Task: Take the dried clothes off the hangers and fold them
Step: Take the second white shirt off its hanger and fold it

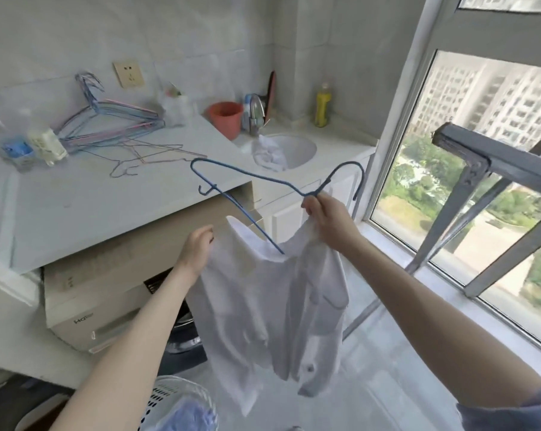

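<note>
A white button shirt [272,309] hangs in the air in front of me. A blue wire hanger [247,174] sticks out of its collar, tilted, with one arm still inside the shirt. My right hand [328,219] grips the hanger at its neck, and the shirt's shoulder bunches under that hand. My left hand [197,247] pinches the shirt's other shoulder edge. The hook of the hanger points right, toward the window.
A white counter [76,194] at left carries a pile of wire hangers [107,122], bottles and a red cup [225,118]. A sink [297,147] holds a white cloth. A washing machine sits below the counter. A laundry basket [175,399] stands at the bottom. Windows and a grey metal bar [496,163] are on the right.
</note>
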